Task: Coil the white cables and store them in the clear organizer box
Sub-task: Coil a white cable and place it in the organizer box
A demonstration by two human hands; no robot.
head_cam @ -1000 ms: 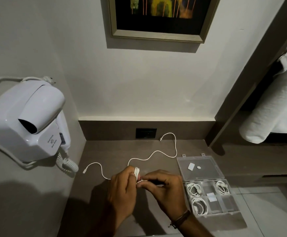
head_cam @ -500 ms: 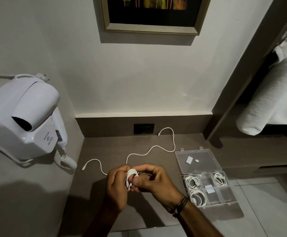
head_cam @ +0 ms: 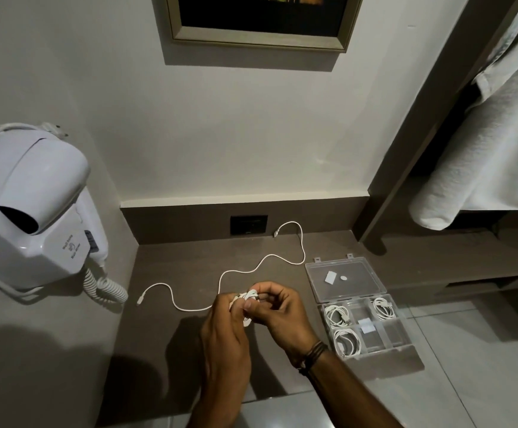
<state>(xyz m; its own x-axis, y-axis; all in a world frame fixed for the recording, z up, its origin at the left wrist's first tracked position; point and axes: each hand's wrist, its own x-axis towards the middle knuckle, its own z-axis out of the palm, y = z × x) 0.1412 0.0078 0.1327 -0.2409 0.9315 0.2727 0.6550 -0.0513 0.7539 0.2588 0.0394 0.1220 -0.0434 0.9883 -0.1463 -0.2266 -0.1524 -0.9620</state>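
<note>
A small coil of white cable [head_cam: 248, 296] is pinched between my left hand [head_cam: 225, 332] and my right hand [head_cam: 278, 313] above the brown counter. Another long white cable [head_cam: 264, 261] lies loose on the counter, one plug [head_cam: 139, 302] at the left and the other end [head_cam: 276, 233] near the back wall. The clear organizer box [head_cam: 403, 345] stands open to the right of my hands. Three of its compartments each hold a coiled white cable [head_cam: 338, 315]. Its lid [head_cam: 347, 281] lies flat behind it.
A white wall-mounted hair dryer [head_cam: 32, 211] with a curly cord [head_cam: 106, 288] hangs at the left. A dark socket plate [head_cam: 248, 224] sits in the back ledge. White towels [head_cam: 483, 149] hang at the right. A framed picture [head_cam: 261, 23] is on the wall.
My hands came together around the cable, which went from a few turns on my left fingers to a tight bundle held by both hands. The view tilted downward a little.
</note>
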